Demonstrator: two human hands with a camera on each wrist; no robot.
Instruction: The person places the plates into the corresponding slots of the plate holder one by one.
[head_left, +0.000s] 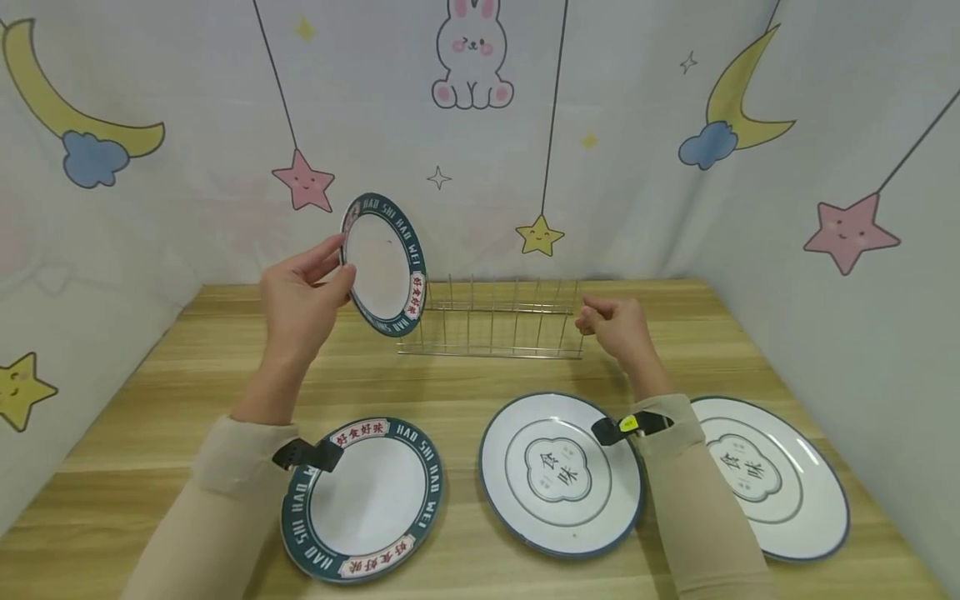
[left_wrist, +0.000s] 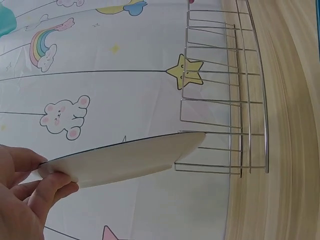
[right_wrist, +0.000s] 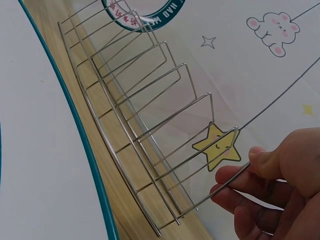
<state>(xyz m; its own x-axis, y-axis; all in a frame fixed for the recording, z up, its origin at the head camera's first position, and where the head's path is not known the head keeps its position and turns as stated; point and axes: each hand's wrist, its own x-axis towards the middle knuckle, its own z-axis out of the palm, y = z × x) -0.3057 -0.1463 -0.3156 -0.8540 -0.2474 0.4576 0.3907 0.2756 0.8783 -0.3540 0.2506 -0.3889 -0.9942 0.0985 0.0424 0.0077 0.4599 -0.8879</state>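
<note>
My left hand [head_left: 296,304] pinches a white plate [head_left: 381,265] with a dark green lettered rim by its left edge. Held upright and slightly tilted, the plate overlaps the left end of a wire dish rack [head_left: 489,357] in the head view. From the left wrist, the plate [left_wrist: 120,160] appears nearly edge-on, its far edge right at the rack's end wires. My right hand [head_left: 617,329] grips the rack's right end, and in the right wrist view its thumb and fingers [right_wrist: 272,160] pinch the end wire.
A similar green-rimmed plate [head_left: 367,500] lies flat at the front left of the wooden table [head_left: 225,367]. Two white plates with thin blue rims lie at front centre [head_left: 517,508] and front right [head_left: 802,517], the latter partly under my right sleeve. A patterned cloth [head_left: 637,200] hangs behind the rack.
</note>
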